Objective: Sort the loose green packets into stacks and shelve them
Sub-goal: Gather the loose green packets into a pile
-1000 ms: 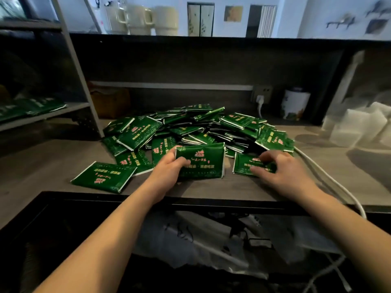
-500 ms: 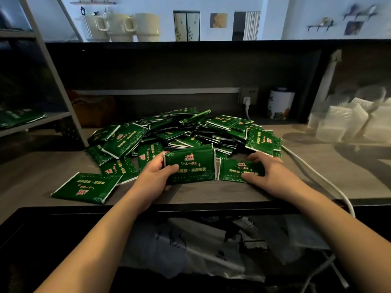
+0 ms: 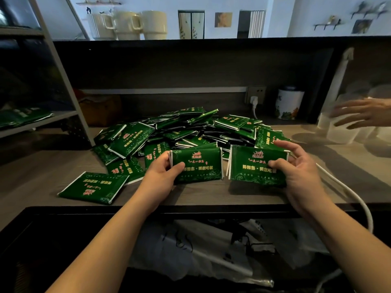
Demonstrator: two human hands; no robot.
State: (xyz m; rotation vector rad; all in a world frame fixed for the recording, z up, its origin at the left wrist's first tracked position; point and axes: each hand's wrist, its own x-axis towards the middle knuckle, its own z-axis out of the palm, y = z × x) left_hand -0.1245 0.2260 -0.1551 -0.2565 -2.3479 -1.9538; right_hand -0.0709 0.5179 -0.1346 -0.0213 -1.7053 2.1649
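A: Left hand [image 3: 160, 176] — gripping a small stack of packets [image 3: 196, 163] by its left end, thumb across the printed face; held upright on its long edge just above the desk [image 3: 42, 178], probably to keep the edges flush

B: Right hand [image 3: 296, 172] — pinching a second packet [image 3: 254, 163] at its right end, face toward the camera, print the same way up as the stack; apparently turned to match before joining

A: Packet just beside the stack, narrow gap between, not yet merged

B: Loose pile [image 3: 190, 127] behind both, on the desk, mostly unsorted; single packet [image 3: 93, 187] lying flat at front left, apart from the pile

A: Shelf [image 3: 38, 121] at left — some green packets on it, blurred; likely the destination

B: Another person's hand [image 3: 364, 113] at far right, blurred, near pale containers
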